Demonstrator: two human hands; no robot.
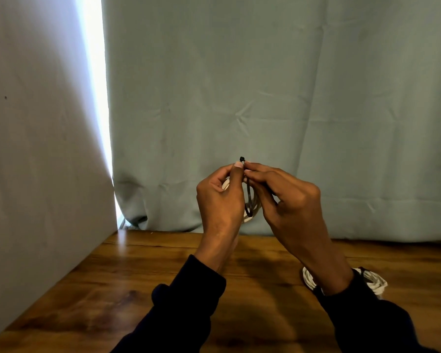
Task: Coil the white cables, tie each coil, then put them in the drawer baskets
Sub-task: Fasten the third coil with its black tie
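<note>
While both my hands are raised above the table (143, 271), I hold a small white cable coil (250, 215) between them, up in front of the pale green curtain (265, 85). My left hand (220, 200) curls round the left side of the coil, thumb upright, with white loops showing in the crook of the fingers (231, 171) and below the heel of the palm. My right hand (288, 197) meets it from the other side, its fingertips pressed together with my left thumb on the top of a thin black tie (242, 159), whose tiny dark end pokes up just above the pinch. A dark strand of that tie runs down between my palms and across the white loops. So both sets of fingers are clamped: the left on the coil and tie, the right on the tie.

Lower right, a second white coil (377, 282) lies flat on the wooden table, partly hidden behind my right wrist and dark sleeve (362, 317); a dark band seems to cross its top edge, though I cannot tell how it is fastened. On the left stands a grey-white panel (36, 149), with a bright strip of light (94, 72) between it and the curtain. My left sleeve (183, 301) reaches in from the bottom edge.
</note>
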